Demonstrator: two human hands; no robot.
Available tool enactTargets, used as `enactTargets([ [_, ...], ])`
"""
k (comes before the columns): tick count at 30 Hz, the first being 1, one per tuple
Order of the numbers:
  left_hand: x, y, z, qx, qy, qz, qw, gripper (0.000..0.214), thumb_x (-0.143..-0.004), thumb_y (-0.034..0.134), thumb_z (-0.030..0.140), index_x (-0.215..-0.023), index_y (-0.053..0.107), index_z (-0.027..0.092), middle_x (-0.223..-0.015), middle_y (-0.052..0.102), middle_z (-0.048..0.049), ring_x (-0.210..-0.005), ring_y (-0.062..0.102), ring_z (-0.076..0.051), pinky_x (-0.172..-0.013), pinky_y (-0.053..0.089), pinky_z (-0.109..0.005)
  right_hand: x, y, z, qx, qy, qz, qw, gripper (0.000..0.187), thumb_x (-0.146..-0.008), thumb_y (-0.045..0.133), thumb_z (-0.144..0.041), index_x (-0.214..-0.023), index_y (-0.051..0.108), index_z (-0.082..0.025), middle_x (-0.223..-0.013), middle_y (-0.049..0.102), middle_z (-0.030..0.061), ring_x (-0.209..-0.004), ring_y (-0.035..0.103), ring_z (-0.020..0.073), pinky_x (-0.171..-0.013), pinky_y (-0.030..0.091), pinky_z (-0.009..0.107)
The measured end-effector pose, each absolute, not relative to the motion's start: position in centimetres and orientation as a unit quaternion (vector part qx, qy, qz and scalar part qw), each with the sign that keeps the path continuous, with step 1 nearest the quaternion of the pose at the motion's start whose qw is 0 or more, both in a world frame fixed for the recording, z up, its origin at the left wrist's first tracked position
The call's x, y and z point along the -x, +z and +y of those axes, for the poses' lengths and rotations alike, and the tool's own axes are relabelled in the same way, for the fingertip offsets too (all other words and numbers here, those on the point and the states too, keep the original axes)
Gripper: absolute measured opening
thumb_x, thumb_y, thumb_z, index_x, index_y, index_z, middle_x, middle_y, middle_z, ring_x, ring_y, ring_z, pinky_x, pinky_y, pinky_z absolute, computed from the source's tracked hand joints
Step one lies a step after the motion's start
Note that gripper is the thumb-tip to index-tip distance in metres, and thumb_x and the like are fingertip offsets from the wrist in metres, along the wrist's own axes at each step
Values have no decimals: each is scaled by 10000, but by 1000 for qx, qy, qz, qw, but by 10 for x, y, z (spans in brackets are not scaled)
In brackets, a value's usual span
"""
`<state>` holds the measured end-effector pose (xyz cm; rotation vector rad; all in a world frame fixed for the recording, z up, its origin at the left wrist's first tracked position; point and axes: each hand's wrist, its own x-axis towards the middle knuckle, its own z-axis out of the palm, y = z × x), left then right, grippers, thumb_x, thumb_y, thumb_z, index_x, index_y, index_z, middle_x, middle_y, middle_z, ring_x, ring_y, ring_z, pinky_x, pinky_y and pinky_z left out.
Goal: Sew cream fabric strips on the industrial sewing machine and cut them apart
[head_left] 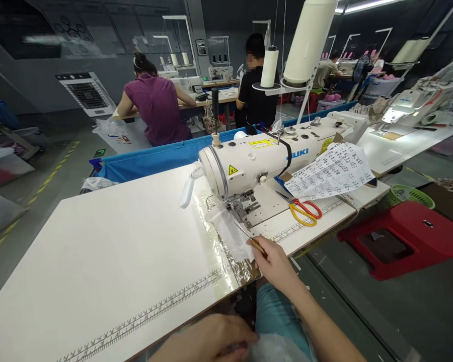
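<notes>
My right hand (274, 264) is closed around the wooden handle of a thin awl-like tool (255, 245) at the front edge of the table. Its slim metal tip points up and left over a piece of sheer white fabric (232, 236). That fabric lies under the needle area of a white sewing machine (245, 163). Low in the view, below the table edge, my left hand (211, 338) is blurred, with curled fingers; whether they grip anything is unclear. Beside it, over my lap, is translucent white material (281, 348).
Scissors (305, 212) with red and yellow handles lie right of the needle area. A handwritten sheet (330, 172) leans on the machine. Large thread cones (309, 40) stand behind. A red stool (403, 241) and green basket (409, 196) are at right. Two people (156, 108) sit ahead.
</notes>
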<state>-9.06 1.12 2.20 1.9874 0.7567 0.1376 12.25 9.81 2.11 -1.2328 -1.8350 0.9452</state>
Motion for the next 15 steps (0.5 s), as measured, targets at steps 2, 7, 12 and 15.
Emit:
enactTargets([
  [2, 96, 57, 38, -823, 116, 344, 436, 348, -1031, 366, 273, -1146, 694, 287, -1014, 743, -26, -894, 698, -166, -818, 568, -264, -120, 20, 97, 485, 431, -678, 345, 289, -956, 427, -361, -1061, 631, -186, -684, 666, 19, -622, 648, 188, -578, 504, 286],
  [7, 92, 43, 123, -841, 269, 464, 72, 294, -1012, 382, 239, -1115, 641, 144, -1075, 659, -139, -1011, 621, -261, -848, 559, -399, -117, 6, 104, 493, 559, -565, 354, 417, -863, 521, -510, -1094, 610, -174, -556, 606, -32, -482, 611, 167, -453, 482, 249],
  [12, 87, 9, 158, -863, 192, 460, -78, 311, -946, 421, 121, -1193, 609, 105, -1134, 649, -158, -1040, 590, -297, -856, 538, -461, -116, -4, 106, 499, 567, -558, 345, 450, -855, 517, -534, -1102, 596, -167, -510, 591, -45, -409, 558, 147, -397, 441, 224],
  [15, 92, 10, 159, -876, 178, 436, -107, 348, -919, 419, 57, -1205, 614, 92, -1174, 655, -164, -1088, 579, -299, -898, 515, -455, -115, 0, 104, 509, 553, -579, 316, 420, -887, 493, -483, -1145, 593, -167, -479, 565, -59, -383, 533, 149, -388, 429, 230],
])
